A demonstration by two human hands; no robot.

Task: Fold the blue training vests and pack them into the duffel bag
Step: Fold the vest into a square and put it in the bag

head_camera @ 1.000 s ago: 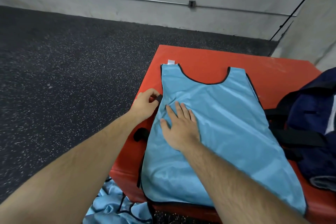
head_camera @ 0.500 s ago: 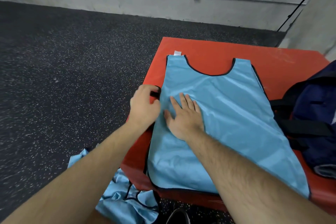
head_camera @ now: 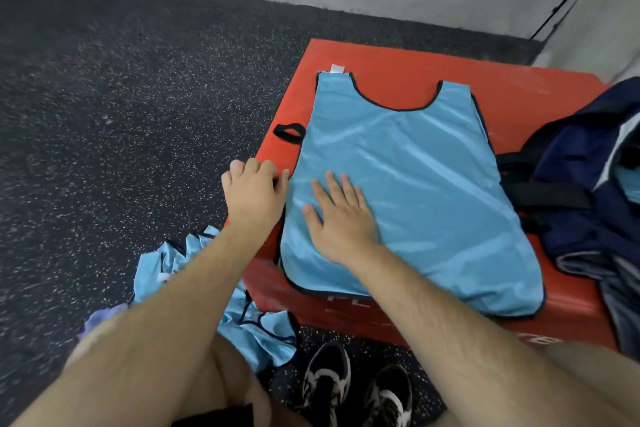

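Note:
A light blue training vest [head_camera: 415, 184] with black trim lies flat on a red padded box [head_camera: 398, 59], neck hole towards the far side. My right hand [head_camera: 341, 218] presses flat on the vest's near left part, fingers straight and spread. Just left of it, my left hand [head_camera: 254, 192] sits at the vest's left edge with its fingers curled, and the thumb seems to pinch the black trim there. A navy duffel bag [head_camera: 588, 191] lies open on the right side of the box, touching the vest's right edge, with a bit of blue cloth inside.
A heap of more blue vests [head_camera: 258, 329] lies on the speckled dark floor against the box's near left corner. A black strap loop [head_camera: 289, 132] sticks out on the box's left side. My shoes [head_camera: 325, 381] stand in front of the box. A grey wall runs behind.
My left hand has slid towards me along the vest's left edge, uncovering the black strap loop. The right hand stays flat on the vest. The view has tilted down.

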